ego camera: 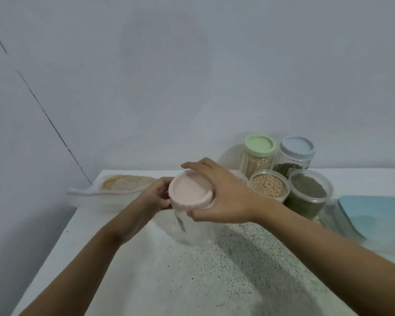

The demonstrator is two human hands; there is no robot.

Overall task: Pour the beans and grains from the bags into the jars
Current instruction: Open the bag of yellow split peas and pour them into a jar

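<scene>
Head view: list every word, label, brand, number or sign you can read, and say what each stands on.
No text here can be read.
Clear jar under the pink lid: a small dark label on its wall, too blurred to read.
Green-lidded jar, blue-lidded jar, open jar of pale beans, open jar of dark green grains, bag: no print shows.

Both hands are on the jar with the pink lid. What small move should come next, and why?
Probably twist the pink lid off with the right hand while the left hand steadies the jar. The jar looks empty, and the bag behind it holds grain.
</scene>
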